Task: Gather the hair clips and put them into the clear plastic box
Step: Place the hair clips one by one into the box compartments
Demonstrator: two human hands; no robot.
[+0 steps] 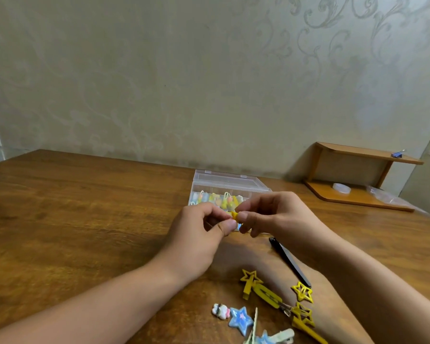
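A small yellow clip (234,216) is pinched between the fingertips of the left hand (201,240) and the right hand (273,214), just in front of the clear plastic box (227,188). With so slight a pinch, it could be dropped short of the box onto the table (85,207).

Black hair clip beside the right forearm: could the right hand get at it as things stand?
Probably not right away: the right hand and left hand together pinch a small yellow clip. The black hair clip itself lies uncovered on the table.
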